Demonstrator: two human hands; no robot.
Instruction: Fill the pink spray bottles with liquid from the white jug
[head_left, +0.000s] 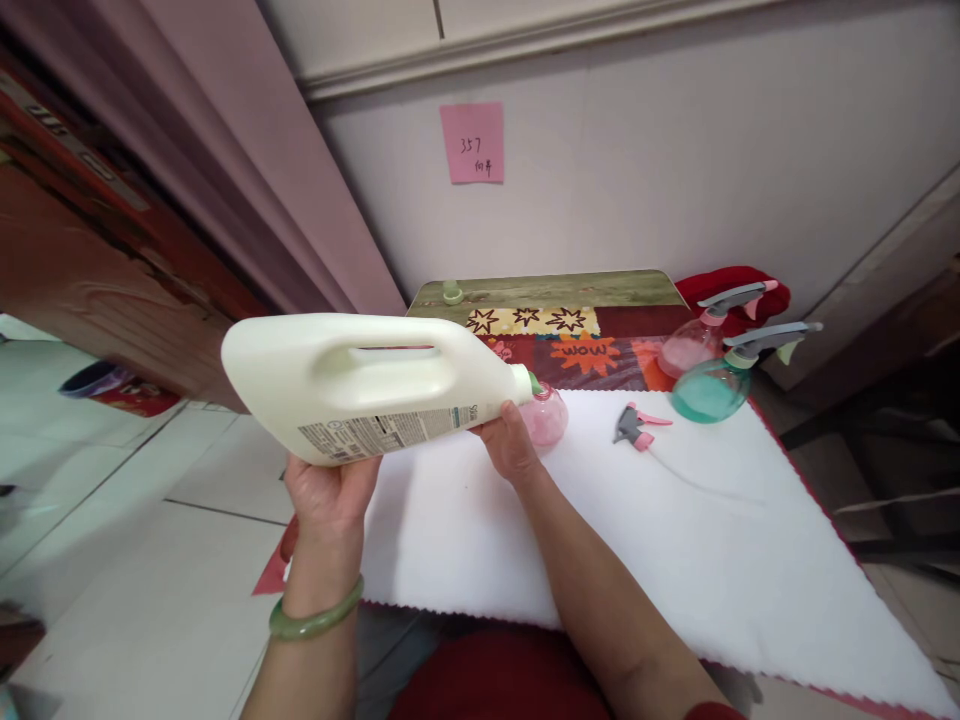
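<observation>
The left hand (330, 495) is cupping the base of a white jug (360, 375) from below, palm closed up against it. The jug is lying tipped on its side, in the air. At the far end, the right hand (510, 445) is curling under the neck, beside a small pink bottle (547, 418) – whether it is clasping that bottle or the neck, I cannot tell. The jug is looking stiff, smooth and likely weighty. Its moulded handle (390, 362), just above the left hand's grip, seems the surest hold. The label (382, 432) near the left fingers is too small to read. Beyond the right hand, a patterned cloth (577, 352) is showing "wow", and a pink note (472, 142) on the wall is showing "357".
</observation>
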